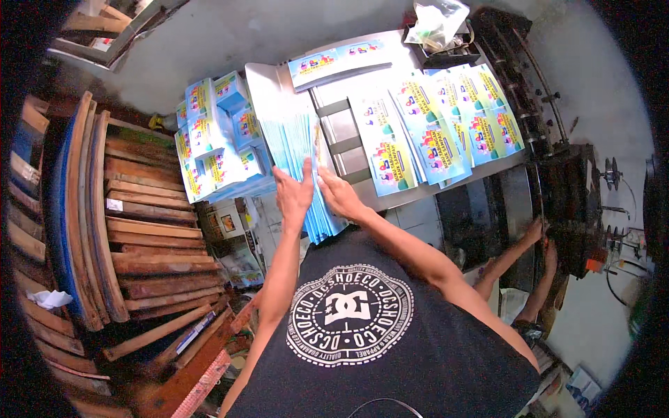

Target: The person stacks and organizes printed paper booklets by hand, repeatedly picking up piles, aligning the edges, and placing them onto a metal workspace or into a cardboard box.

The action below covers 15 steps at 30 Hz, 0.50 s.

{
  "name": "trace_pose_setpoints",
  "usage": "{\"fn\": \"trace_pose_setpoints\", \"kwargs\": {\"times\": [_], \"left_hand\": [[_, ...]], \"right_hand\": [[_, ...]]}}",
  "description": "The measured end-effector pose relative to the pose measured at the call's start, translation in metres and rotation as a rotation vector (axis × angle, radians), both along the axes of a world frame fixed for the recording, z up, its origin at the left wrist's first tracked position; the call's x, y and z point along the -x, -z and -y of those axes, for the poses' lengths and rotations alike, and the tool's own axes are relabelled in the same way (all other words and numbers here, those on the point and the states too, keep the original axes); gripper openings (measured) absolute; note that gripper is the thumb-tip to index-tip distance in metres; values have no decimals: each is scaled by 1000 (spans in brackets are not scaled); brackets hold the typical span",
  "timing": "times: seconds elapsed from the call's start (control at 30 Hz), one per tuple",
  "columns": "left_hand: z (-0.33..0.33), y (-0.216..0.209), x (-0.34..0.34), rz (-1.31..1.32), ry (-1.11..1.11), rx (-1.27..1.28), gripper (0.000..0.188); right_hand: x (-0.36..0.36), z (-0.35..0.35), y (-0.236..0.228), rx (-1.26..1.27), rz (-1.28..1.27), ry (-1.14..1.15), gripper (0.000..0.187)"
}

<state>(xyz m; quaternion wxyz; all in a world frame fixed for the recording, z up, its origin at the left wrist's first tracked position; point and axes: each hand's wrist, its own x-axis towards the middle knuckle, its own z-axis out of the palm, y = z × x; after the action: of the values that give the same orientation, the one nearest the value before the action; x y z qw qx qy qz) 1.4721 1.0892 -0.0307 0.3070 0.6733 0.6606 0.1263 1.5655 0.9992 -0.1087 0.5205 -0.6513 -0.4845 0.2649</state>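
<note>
A thick row of thin light-blue booklets [289, 143] stands edge-up across the table's near left edge, its near end reaching almost to my shirt. My left hand [294, 195] lies along the left side of the near part, thumb on the blue edges. On the opposite side my right hand [339, 195] presses in with its fingers together. Between them the two palms clasp the booklets. A pale flat board or sheet [265, 87] lies beneath or behind the row's far end; which one I cannot tell.
On the left sit stacked bundles of printed booklets [216, 136]. Overlapping printed covers [435, 132] spread over the metal table [341, 132] at right, with another pile [341, 63] behind. Wooden pallets [160, 244] stand at left. Another person's bare limbs [512, 258] show by the dark machine [578, 216].
</note>
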Motion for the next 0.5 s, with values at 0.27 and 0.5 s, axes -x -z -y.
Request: {"fn": "trace_pose_setpoints", "kwargs": {"times": [0.27, 0.5], "left_hand": [[6, -15, -4, -159, 79, -50, 110], [7, -11, -1, -164, 80, -71, 110]], "right_hand": [[-71, 13, -50, 442, 735, 345, 74], [-83, 29, -11, 665, 709, 391, 82]]}}
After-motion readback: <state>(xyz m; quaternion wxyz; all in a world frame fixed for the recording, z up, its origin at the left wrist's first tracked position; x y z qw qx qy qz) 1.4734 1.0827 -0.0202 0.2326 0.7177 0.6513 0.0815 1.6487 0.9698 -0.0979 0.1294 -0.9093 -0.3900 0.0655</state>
